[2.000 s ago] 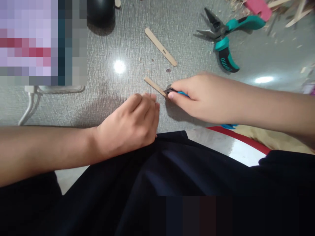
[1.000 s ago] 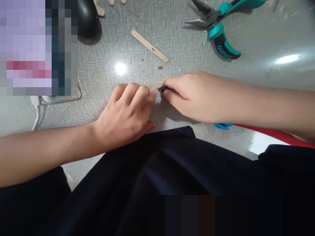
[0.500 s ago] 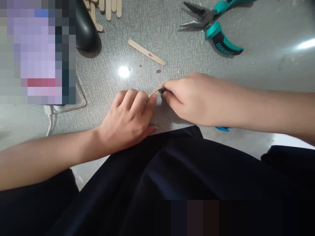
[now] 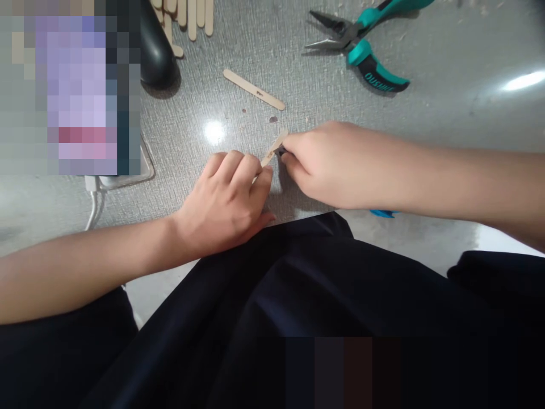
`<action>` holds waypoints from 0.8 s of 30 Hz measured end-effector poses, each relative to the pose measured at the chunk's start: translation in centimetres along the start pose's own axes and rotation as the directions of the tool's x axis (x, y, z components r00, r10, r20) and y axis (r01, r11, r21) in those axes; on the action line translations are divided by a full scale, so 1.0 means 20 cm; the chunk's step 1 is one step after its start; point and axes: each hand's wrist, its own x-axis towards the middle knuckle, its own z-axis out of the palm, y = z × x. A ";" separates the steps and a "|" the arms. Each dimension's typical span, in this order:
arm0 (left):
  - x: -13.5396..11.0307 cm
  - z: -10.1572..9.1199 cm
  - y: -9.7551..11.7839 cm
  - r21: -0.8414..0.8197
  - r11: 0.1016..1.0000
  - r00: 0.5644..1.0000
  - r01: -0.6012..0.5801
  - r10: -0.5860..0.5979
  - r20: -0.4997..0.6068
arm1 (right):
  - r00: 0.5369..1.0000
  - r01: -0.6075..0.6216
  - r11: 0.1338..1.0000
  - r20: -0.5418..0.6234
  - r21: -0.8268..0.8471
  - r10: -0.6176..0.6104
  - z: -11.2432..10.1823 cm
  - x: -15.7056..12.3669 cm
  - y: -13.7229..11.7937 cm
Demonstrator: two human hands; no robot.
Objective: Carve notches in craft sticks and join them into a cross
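Note:
My left hand [image 4: 232, 199] is closed on the lower end of a wooden craft stick [image 4: 276, 149], pinning it slantwise on the table near its front edge. Dark marks show on the stick's face. My right hand [image 4: 321, 162] is pinched round a small dark-tipped tool [image 4: 280, 150], most of it hidden in the fist. Its tip touches or lies right beside the stick; I cannot tell which. Above both hands lies a second craft stick [image 4: 254, 90], with a brown mark near its middle.
Long-nose pliers [image 4: 357, 42] with teal and black handles lie spread at the upper right. Several craft sticks [image 4: 192, 20] sit beside a black rounded object [image 4: 159, 57]. A white cable [image 4: 92, 207] runs at the left. Something blue [image 4: 383, 213] shows under my right forearm.
The right hand has shifted slightly up and left, and more of the held stick shows between the hands. The whole view has moved a little. Both grips stay.

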 end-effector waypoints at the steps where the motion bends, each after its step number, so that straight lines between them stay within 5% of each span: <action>1: 0.00 0.00 0.00 -0.015 1.000 1.000 -0.009 0.009 -0.002 | 1.000 -0.006 0.999 0.005 -0.038 0.006 0.00 0.00 0.00; 19: -0.02 -0.01 0.02 -0.018 0.994 0.994 0.104 -0.103 0.028 | 0.977 0.003 0.898 0.193 -0.440 0.092 -0.12 0.02 -0.16; 24: -0.01 -0.02 0.05 -0.082 0.981 0.984 0.173 -0.168 0.062 | 0.981 0.080 0.893 0.193 -0.442 0.008 -0.10 0.05 -0.12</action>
